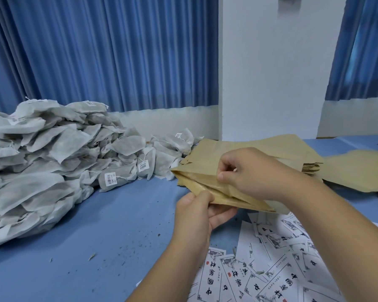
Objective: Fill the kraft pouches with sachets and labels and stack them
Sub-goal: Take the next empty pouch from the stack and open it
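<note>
Lying scattered at the near right, labels (260, 275) cover the tabletop (96, 225). Fingers of the left hand (196, 212) pinch the lower lip of the kraft pouch (227, 200); the right hand (255, 173) pinches its upper lip. Bare tabletop opens leftward, sachets (42, 160) heaped beyond, pouch stack (260, 142) behind.

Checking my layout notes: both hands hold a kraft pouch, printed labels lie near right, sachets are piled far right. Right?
No: the head view shows the sachets piled on the left. Left hand and right hand hold the kraft pouch; printed labels lie near right.
</note>
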Motion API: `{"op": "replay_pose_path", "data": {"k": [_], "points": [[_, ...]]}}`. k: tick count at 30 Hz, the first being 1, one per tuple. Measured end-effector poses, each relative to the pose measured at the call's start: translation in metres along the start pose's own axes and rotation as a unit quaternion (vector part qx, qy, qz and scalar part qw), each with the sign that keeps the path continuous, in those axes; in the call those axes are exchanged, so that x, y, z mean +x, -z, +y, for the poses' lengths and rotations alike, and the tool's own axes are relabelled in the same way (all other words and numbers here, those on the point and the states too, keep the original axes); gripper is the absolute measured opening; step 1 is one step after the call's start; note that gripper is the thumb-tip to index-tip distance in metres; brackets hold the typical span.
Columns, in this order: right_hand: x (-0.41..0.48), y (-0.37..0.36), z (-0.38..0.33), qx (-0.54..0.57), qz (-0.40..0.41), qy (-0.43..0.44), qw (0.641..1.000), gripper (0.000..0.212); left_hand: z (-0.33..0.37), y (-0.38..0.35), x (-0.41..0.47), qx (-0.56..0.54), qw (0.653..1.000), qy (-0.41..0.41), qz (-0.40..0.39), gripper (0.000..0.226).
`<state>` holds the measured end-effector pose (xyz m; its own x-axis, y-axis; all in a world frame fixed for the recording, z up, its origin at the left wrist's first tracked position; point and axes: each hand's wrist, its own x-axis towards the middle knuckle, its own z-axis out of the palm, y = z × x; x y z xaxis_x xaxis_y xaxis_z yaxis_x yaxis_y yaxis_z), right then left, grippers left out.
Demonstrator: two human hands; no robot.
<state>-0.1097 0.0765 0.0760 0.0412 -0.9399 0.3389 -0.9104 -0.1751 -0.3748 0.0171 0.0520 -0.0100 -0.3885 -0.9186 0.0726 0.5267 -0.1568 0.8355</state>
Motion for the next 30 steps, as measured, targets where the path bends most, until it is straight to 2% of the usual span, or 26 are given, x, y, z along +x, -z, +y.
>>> {"op": "replay_pose_path", "data": {"k": [4,6,9,14,17,19,24,27,30], "points": [[-0.005,-0.01,-0.023,-0.086,-0.012,0.068,0.994,0.011,-0.001,0.0,0.002,0.014,1.0,0.018,0.021,0.021],[-0.006,-0.014,-0.031,-0.123,-0.022,0.081,0.989,0.012,0.0,0.001,0.003,0.021,0.999,0.03,0.011,0.026],[-0.008,-0.017,-0.035,-0.146,-0.036,0.075,0.986,0.01,0.002,0.002,0.005,0.006,1.0,0.029,-0.002,0.035],[-0.011,-0.021,-0.038,-0.225,-0.069,0.023,0.972,0.029,0.005,0.002,0.008,-0.029,0.998,0.018,0.047,0.035],[-0.008,-0.025,-0.038,-0.244,-0.047,0.018,0.968,0.017,0.007,0.003,0.007,-0.059,0.997,0.011,0.057,0.036],[-0.006,-0.028,-0.04,-0.265,-0.045,0.036,0.963,0.007,0.007,0.005,0.007,-0.04,0.997,0.017,0.071,0.037],[-0.006,-0.039,-0.046,-0.288,-0.016,0.071,0.955,0.026,0.014,0.018,0.014,0.025,0.99,0.029,0.137,0.042],[-0.005,-0.036,-0.046,-0.282,0.02,0.076,0.956,0.026,0.02,0.027,0.015,0.056,0.987,0.036,0.15,0.028],[-0.006,-0.018,-0.041,-0.269,0.085,0.058,0.958,0.025,0.02,0.037,0.015,0.063,0.981,0.062,0.174,0.026]]}}
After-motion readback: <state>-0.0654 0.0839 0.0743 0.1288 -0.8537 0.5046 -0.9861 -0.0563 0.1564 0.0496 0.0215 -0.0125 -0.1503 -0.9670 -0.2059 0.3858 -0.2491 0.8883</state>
